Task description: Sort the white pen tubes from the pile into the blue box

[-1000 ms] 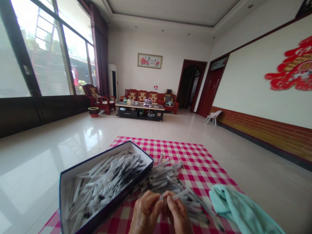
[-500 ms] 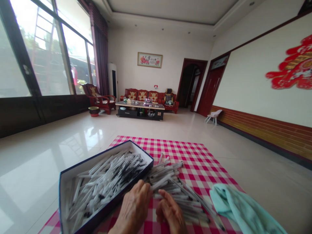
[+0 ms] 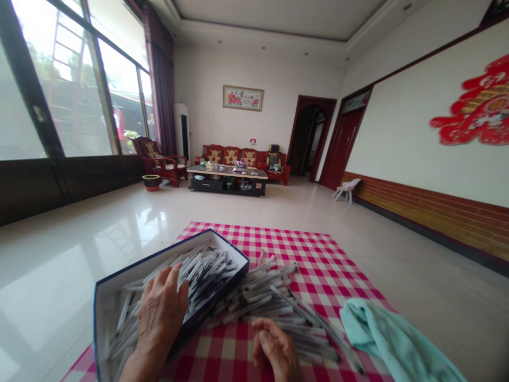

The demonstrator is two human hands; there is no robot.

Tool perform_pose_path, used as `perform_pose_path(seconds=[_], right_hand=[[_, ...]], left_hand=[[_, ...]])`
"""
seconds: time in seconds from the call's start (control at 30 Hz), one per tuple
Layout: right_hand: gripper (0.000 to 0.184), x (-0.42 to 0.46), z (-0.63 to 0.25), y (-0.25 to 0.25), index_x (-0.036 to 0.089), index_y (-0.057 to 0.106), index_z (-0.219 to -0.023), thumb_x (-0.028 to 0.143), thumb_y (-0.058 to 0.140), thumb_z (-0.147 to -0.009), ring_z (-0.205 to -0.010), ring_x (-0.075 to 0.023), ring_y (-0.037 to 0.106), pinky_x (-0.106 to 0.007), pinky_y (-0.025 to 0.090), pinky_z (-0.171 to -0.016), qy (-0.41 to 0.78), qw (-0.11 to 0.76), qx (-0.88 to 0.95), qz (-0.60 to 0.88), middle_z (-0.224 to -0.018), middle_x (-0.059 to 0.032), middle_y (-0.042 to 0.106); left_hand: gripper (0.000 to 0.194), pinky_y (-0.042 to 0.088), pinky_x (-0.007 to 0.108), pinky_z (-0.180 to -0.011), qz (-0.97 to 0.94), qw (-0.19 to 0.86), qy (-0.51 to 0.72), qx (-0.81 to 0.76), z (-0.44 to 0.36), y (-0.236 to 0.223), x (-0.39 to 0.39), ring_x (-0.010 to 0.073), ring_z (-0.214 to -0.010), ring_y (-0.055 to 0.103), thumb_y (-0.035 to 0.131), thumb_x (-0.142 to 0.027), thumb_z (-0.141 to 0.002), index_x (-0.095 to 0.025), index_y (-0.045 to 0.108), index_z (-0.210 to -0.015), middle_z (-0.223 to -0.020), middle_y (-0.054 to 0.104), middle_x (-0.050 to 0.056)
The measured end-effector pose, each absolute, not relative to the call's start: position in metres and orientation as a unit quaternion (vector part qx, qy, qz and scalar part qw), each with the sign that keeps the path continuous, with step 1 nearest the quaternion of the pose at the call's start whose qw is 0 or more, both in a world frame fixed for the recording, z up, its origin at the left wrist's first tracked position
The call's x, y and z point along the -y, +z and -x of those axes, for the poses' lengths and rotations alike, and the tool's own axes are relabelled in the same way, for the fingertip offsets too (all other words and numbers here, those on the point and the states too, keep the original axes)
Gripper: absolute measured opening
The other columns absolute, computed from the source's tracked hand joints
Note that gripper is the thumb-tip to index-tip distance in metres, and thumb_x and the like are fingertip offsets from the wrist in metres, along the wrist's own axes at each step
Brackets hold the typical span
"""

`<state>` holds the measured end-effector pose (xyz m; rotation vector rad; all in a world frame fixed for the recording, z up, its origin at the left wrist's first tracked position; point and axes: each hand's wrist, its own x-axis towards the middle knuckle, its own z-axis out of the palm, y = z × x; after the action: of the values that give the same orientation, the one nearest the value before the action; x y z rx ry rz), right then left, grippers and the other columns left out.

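Observation:
A long shallow box (image 3: 245,267) with a blue rim and white inside holds many slim pens (image 3: 212,276), whitish and translucent with dark ends. Over its near part is my left hand (image 3: 163,305), back upward and fingers stretched out toward the pens. No pen shows in its fingers. To the right of the box, a second heap of similar pens (image 3: 264,294) lies loose on a pink-and-white checked cloth (image 3: 318,260). My right hand (image 3: 276,347) rests at the near side of this heap, fingers curled and thumb folded against them. The inside of that hand is hidden.
A crumpled mint-green cloth (image 3: 392,337) lies at the right edge of the checked cloth. Shiny pale floor tiles (image 3: 417,276) surround it. Farther off stand a low table (image 3: 226,183), a red wooden sofa (image 3: 238,154), an armchair (image 3: 159,162) and a small stool (image 3: 347,189).
My left hand has moved left, from the loose heap to above the box. My right hand stays near the heap, its fingers now more curled.

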<state>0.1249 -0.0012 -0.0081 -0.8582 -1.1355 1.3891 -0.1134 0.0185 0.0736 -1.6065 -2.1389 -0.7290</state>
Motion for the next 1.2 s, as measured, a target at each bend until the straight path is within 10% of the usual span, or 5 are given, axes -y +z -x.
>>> perform_pose_path(seconds=[0.23, 0.73, 1.2], right_hand=[[0.038, 0.004, -0.126, 0.0, 0.016, 0.062, -0.075, 0.054, 0.057, -0.078, -0.038, -0.0091, 0.039, -0.021, 0.03, -0.042, 0.554, 0.576, 0.481, 0.36, -0.042, 0.0044, 0.05], [0.038, 0.004, -0.127, 0.004, 0.018, 0.058, -0.066, 0.053, 0.054, -0.082, -0.041, -0.0096, 0.042, -0.02, 0.035, -0.042, 0.491, 0.614, 0.461, 0.411, -0.047, 0.004, 0.049], [0.037, -0.008, -0.129, -0.022, 0.021, 0.054, -0.109, 0.046, 0.057, -0.081, -0.078, -0.0246, 0.065, -0.031, 0.052, -0.059, 0.424, 0.644, 0.447, 0.453, -0.095, -0.0091, 0.066]], left_hand=[[0.023, 0.047, 0.031, -0.084, 0.702, 0.121, -0.364, 0.599, 0.059, 0.06, -0.013, 0.0208, -0.095, 0.057, 0.045, -0.022, -0.089, -0.018, 0.061, -0.106, -0.103, 0.064, 0.007], [0.025, 0.04, 0.025, -0.066, 0.745, -0.011, -0.181, 0.642, 0.026, 0.017, -0.007, 0.0187, -0.087, 0.053, 0.042, -0.011, -0.088, -0.022, 0.065, -0.088, -0.091, 0.06, 0.004], [0.017, 0.037, 0.026, -0.063, 0.727, -0.15, -0.347, 0.573, 0.01, 0.019, 0.0, 0.0162, -0.069, 0.054, 0.046, -0.019, -0.082, -0.017, 0.062, -0.077, -0.072, 0.058, 0.003]])
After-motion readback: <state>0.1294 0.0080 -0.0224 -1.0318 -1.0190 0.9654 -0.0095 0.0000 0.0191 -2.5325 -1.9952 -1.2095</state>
